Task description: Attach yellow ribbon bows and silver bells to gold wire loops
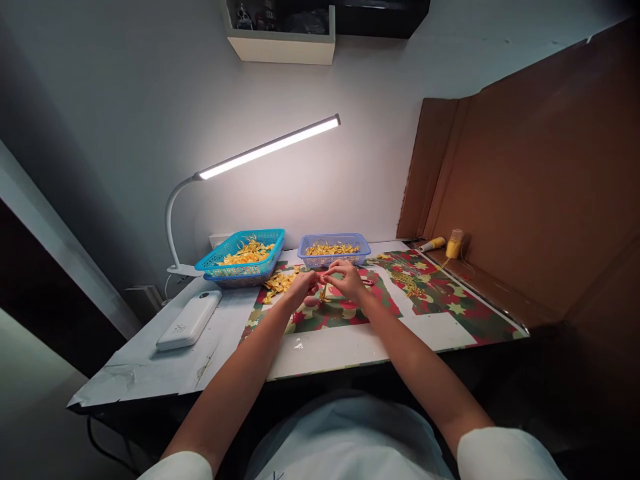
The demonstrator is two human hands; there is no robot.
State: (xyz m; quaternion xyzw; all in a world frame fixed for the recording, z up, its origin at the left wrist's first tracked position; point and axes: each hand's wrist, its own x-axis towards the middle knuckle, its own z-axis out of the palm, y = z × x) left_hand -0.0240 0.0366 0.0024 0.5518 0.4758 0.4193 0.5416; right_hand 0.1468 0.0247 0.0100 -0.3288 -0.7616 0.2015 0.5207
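Observation:
Over the middle of the table, my left hand (304, 285) and my right hand (347, 280) meet with their fingers pinched together. A small yellow ribbon piece (324, 292) hangs down from between the fingertips; the exact spot where it is gripped is too small to make out. Just below my left hand lies a pinkish oval thing (311, 302). Loose yellow ribbon pieces (280, 284) are heaped to the left of that hand. A reddish handle-like object (368, 282) shows partly beside my right hand.
A turquoise basket (240, 270) of yellow pieces stacks on another basket at back left. Behind my hands stands a periwinkle basket (334, 260) with golden pieces. Yellow cord (410, 283) lies right. A white power bank (191, 320), a lamp (270, 147) and a cardboard wall (530, 173) surround this.

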